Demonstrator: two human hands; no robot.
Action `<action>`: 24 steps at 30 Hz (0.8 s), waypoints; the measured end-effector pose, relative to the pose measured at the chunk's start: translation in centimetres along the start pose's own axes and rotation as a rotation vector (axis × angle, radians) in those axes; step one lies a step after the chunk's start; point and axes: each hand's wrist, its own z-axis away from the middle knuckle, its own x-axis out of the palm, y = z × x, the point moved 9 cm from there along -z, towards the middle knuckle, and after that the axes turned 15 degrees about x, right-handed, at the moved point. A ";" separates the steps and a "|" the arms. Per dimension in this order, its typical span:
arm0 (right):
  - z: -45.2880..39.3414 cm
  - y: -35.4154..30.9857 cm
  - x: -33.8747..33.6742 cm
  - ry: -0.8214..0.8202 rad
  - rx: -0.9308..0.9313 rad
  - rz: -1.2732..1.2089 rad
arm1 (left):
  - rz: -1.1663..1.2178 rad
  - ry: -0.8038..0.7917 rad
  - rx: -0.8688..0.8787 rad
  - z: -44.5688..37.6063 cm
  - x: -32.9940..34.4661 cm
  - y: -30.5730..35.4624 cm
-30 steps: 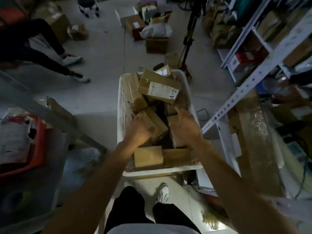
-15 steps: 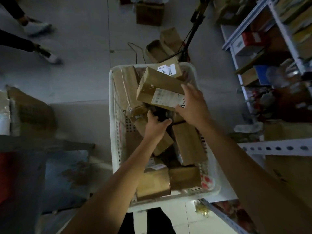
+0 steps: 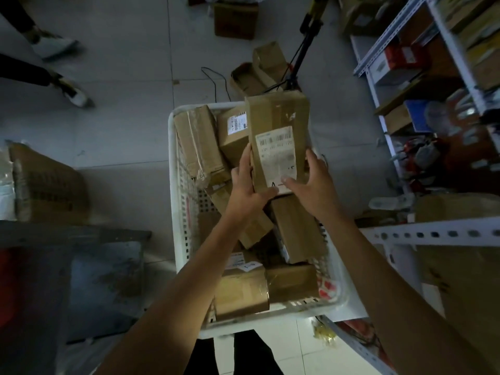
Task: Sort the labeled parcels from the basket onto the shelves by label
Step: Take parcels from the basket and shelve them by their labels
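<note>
Head view: parcels [image 3: 293, 228] in basket [image 3: 173, 185]

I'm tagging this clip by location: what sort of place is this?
Probably a parcel stockroom or small warehouse: a white basket full of labeled cardboard parcels, metal shelving stocked with boxes, and more cartons on the floor.

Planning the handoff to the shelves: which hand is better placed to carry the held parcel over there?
Probably the right hand: it grips the parcel on the side facing the shelves. The left hand grips the far side.
</note>
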 end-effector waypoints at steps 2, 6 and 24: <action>1.9 0.4 -0.3 -0.058 -0.008 -0.106 | -0.079 -0.034 0.015 1.3 -0.3 1.4; 6.8 0.2 -1.4 -0.108 -0.118 -0.324 | -0.203 -0.021 0.068 5.6 -0.5 4.9; 28.1 6.7 -0.3 -0.078 -0.215 -0.624 | -0.211 -0.141 0.082 23.7 -1.2 11.2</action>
